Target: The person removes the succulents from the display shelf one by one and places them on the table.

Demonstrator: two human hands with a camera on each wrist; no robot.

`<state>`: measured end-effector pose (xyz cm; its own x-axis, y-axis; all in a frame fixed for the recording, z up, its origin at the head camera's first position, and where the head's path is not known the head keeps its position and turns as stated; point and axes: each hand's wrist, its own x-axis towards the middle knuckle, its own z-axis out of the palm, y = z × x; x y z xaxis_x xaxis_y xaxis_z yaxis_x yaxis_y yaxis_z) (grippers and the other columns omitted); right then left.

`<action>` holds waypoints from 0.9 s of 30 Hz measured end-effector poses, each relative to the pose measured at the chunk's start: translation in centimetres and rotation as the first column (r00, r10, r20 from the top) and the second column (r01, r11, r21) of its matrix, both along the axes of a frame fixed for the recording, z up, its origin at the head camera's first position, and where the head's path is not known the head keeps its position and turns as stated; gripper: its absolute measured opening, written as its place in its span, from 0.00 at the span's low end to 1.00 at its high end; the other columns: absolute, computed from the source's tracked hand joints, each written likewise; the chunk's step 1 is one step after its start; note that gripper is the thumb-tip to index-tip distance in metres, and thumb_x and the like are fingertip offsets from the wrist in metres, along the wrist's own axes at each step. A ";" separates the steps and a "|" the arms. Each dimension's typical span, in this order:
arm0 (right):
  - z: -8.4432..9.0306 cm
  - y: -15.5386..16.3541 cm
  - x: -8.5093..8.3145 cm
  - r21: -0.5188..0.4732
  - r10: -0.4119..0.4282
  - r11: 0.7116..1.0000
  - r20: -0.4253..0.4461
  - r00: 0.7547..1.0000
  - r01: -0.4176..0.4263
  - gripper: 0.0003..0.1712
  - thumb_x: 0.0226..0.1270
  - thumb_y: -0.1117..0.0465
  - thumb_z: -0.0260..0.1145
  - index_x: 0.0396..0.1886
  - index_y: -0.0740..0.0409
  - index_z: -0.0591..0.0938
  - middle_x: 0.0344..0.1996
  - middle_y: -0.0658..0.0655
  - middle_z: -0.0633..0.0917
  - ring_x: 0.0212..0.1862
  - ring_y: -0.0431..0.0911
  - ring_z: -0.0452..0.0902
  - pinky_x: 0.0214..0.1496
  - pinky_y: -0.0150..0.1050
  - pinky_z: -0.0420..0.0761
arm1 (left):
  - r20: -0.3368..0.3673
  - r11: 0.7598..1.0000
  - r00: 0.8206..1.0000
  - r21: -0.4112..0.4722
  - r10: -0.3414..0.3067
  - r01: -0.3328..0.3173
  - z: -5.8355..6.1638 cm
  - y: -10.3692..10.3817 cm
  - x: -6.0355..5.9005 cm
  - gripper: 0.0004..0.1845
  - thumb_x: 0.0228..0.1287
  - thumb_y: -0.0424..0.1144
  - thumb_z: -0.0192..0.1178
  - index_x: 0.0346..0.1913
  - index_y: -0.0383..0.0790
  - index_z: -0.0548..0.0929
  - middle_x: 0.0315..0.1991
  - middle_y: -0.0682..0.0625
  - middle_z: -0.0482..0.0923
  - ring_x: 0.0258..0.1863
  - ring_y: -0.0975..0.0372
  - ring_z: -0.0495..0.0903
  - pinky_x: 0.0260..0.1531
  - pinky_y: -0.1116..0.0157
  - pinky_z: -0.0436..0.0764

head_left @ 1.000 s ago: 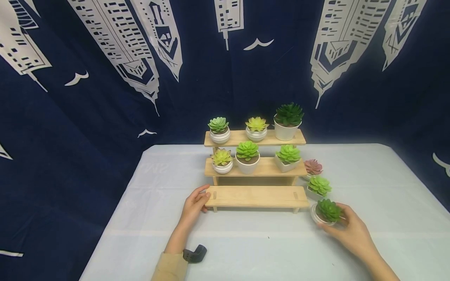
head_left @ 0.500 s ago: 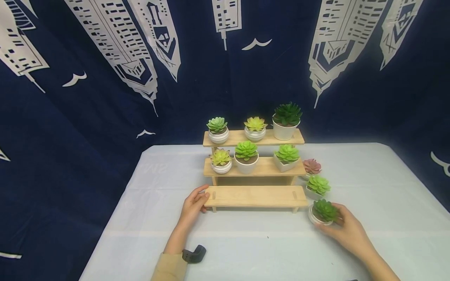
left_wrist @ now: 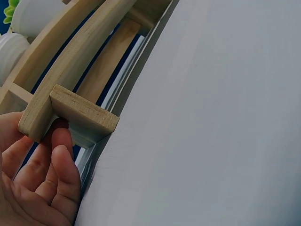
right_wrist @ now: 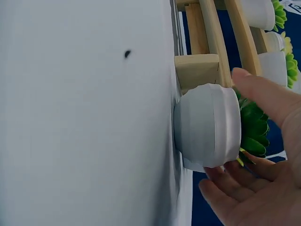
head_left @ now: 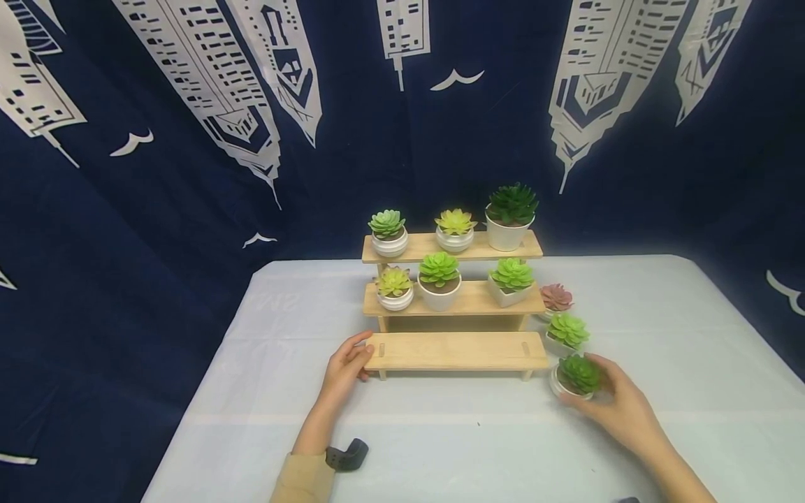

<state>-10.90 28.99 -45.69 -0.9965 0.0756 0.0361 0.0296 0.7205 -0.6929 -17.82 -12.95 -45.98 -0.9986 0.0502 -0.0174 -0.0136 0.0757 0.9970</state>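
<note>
A three-tier wooden plant stand (head_left: 459, 351) stands on the table. My left hand (head_left: 343, 366) grips the left end of its lowest board, fingers curled beneath it, as the left wrist view shows. To the right of that board, a dark green succulent in a ribbed white pot (head_left: 574, 379) sits upright on the table. My right hand (head_left: 622, 409) is spread around this pot (right_wrist: 207, 127). In the right wrist view its thumb stands clear of the pot, while the fingertips are close to or touching the lower rim. Several potted succulents (head_left: 440, 283) occupy the upper two tiers.
Behind the dark green succulent, a light green succulent (head_left: 567, 332) and a pink succulent (head_left: 556, 298) stand in a row along the stand's right side. The white table (head_left: 302, 307) ends at a navy curtain (head_left: 352, 175) with building prints. A black band (head_left: 348, 455) is on my left wrist.
The dark green succulent has shifted slightly left, toward the stand. My right fingers have since spread wider around its pot. My left hand stays on the lowest board.
</note>
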 end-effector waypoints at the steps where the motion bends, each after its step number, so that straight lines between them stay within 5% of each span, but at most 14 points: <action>1: 0.2 -0.1 -0.1 -0.004 -0.003 1.000 -0.001 1.000 0.003 0.56 0.49 0.43 0.74 0.68 0.69 0.57 0.60 0.78 0.65 0.57 0.73 0.62 0.53 0.69 0.62 | 0.001 1.000 1.000 0.000 0.001 -0.001 0.0 0.0 0.0 0.21 0.68 0.34 0.55 0.62 0.32 0.71 0.42 0.38 0.81 0.22 0.62 0.72 0.25 0.69 0.76; 14: 1.7 -0.9 -0.9 -0.027 -0.023 0.999 -0.191 0.981 0.018 0.45 0.55 0.48 0.72 0.65 0.68 0.63 0.59 0.73 0.69 0.59 0.70 0.62 0.55 0.68 0.60 | 0.006 1.000 1.000 0.006 0.003 -0.003 -0.2 0.0 0.0 0.21 0.67 0.34 0.55 0.61 0.33 0.72 0.41 0.40 0.82 0.24 0.61 0.73 0.25 0.69 0.77; 27: 4.2 -2.4 -2.4 -0.102 -0.017 0.995 -0.257 0.966 -0.010 0.43 0.57 0.50 0.71 0.66 0.66 0.64 0.60 0.70 0.70 0.61 0.67 0.63 0.58 0.66 0.61 | 0.001 1.000 1.000 0.022 0.003 -0.003 -0.1 0.0 0.0 0.21 0.67 0.33 0.55 0.61 0.31 0.71 0.41 0.40 0.81 0.23 0.62 0.73 0.24 0.70 0.76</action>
